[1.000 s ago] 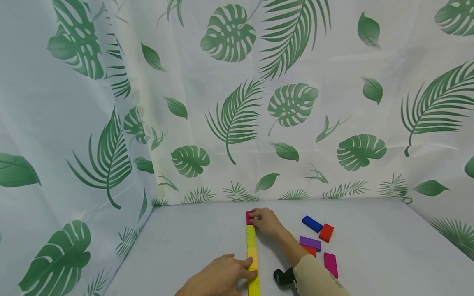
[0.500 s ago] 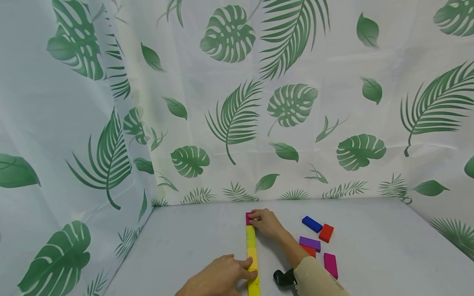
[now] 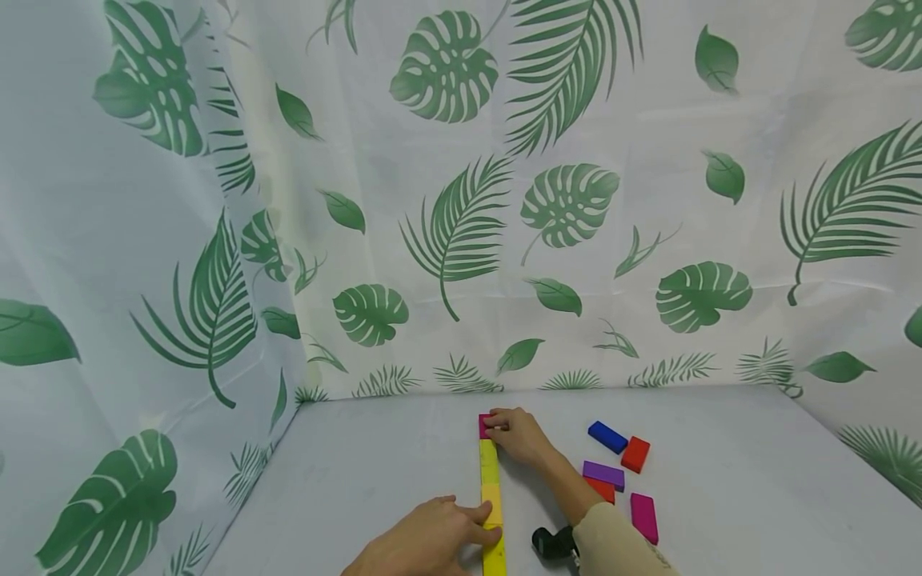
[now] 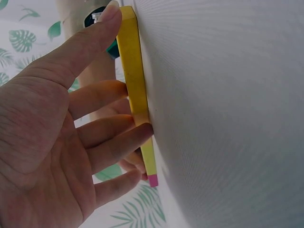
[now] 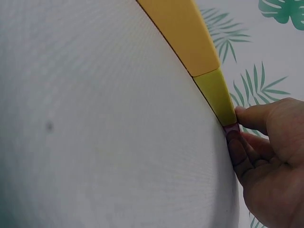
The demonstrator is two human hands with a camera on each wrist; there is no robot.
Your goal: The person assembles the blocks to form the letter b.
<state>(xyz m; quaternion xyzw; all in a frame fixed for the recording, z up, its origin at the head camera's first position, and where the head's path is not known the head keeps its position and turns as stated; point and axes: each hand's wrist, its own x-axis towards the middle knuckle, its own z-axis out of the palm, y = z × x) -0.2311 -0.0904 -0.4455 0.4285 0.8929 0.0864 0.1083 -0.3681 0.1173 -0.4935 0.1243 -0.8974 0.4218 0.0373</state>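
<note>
A straight row of blocks runs away from the person on the white table: a yellow block (image 3: 494, 562), a paler orange-yellow block (image 3: 491, 494), a yellow-green block (image 3: 489, 462) and a magenta block (image 3: 483, 429) at the far end. My right hand (image 3: 520, 436) pinches the magenta block, covering part of it. It meets the end of the yellow-green block (image 5: 218, 97) in the right wrist view. Nearer, my left hand (image 3: 425, 534) lies along the row's left side, its fairly straight fingers (image 4: 121, 145) touching the yellow blocks and its thumb at the near end.
Right of the row lie loose blocks: a blue one (image 3: 607, 437), a red one (image 3: 635, 454), a purple one (image 3: 603, 475) partly over another red one (image 3: 600, 490), and a magenta one (image 3: 644, 518). A leaf-printed curtain (image 3: 619, 336) borders the table.
</note>
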